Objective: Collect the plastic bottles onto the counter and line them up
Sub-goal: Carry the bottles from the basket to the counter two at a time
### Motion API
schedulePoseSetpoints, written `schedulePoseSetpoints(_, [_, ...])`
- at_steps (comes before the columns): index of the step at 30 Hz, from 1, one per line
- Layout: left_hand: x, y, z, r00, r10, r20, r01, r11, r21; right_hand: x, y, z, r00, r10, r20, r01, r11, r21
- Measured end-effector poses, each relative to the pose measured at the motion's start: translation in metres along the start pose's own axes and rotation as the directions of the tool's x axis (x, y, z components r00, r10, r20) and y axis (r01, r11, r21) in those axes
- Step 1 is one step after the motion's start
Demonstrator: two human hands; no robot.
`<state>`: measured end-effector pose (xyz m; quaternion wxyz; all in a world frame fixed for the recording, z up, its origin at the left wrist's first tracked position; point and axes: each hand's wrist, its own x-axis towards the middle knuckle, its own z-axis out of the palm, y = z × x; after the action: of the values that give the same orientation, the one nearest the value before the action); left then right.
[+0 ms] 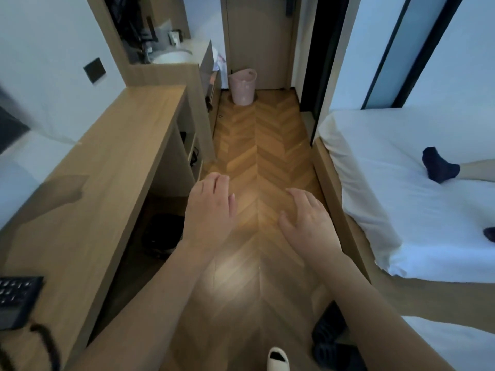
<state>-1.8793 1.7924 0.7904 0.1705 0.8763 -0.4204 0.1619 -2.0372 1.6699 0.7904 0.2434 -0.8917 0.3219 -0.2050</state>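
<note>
Both the left hand (210, 210) and right hand (308, 220) hovered mid-frame with fingers relaxed and holding nothing, while no plastic bottle showed anywhere, perhaps hidden under the counter (107, 162) at left, so the search risked missing some.

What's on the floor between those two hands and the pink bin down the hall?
Only bare wooden floor shows between the left hand, the right hand and the pink bin, in the head view.
</note>
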Motion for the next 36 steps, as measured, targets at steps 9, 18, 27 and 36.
schedulePoseSetpoints(9, [0.142, 0.001, 0.073, 1.000, -0.030, -0.005, 0.030, 0.999, -0.036, 0.156, 0.042, 0.012, 0.999, -0.010, 0.042, 0.011, 1.000, -0.020])
schedulePoseSetpoints(18, [0.318, -0.035, 0.163, 0.999, -0.037, 0.016, 0.038, 0.993, -0.116, 0.345, 0.070, 0.045, 0.998, 0.029, 0.064, -0.023, 0.996, -0.088])
schedulePoseSetpoints(27, [0.468, -0.044, 0.229, 0.999, -0.001, 0.042, 0.008, 0.987, -0.158, 0.504, 0.102, 0.066, 0.994, 0.090, 0.063, -0.085, 0.994, -0.075])
schedulePoseSetpoints(36, [0.637, -0.041, 0.316, 0.999, 0.008, 0.041, -0.003, 0.992, -0.126, 0.688, 0.168, 0.080, 0.993, 0.087, 0.073, -0.084, 0.995, -0.047])
